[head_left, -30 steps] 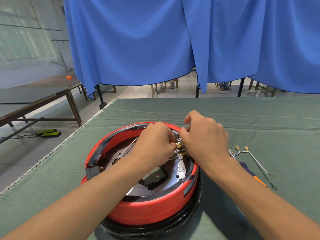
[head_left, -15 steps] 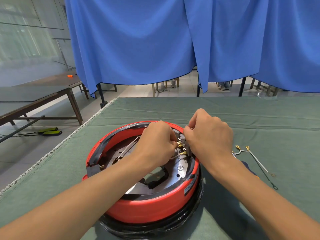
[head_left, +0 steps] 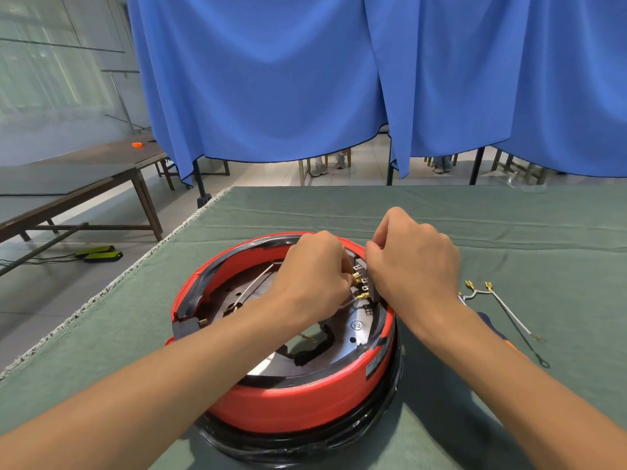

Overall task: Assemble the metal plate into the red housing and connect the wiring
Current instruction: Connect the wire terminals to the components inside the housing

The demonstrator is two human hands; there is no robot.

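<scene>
Round red plastic housing [head_left: 298, 405] sitting on a black ring base near the front of the green cloth-covered table [head_left: 509, 232], with the round shiny metal plate [head_left: 353, 337] lying inside it. Left hand [head_left: 308, 279] curled over the far right part of the plate, fingertips pinched on a thin white wire [head_left: 351, 301] ending in a small brass spade connector [head_left: 363, 295], right at the dark terminal block [head_left: 364, 283] by the housing's rim. Right hand [head_left: 414, 266] just beside it, fingers folded narrow and pressed against the terminal block from the outer side; cannot tell whether anything is gripped. A second white wire [head_left: 252, 288] running across the plate's left half. To the right on the cloth, well apart from the housing, a loose white wire harness with brass connectors [head_left: 502, 307], and a blue and orange screwdriver handle [head_left: 488, 322] partly hidden under the right forearm.
</scene>
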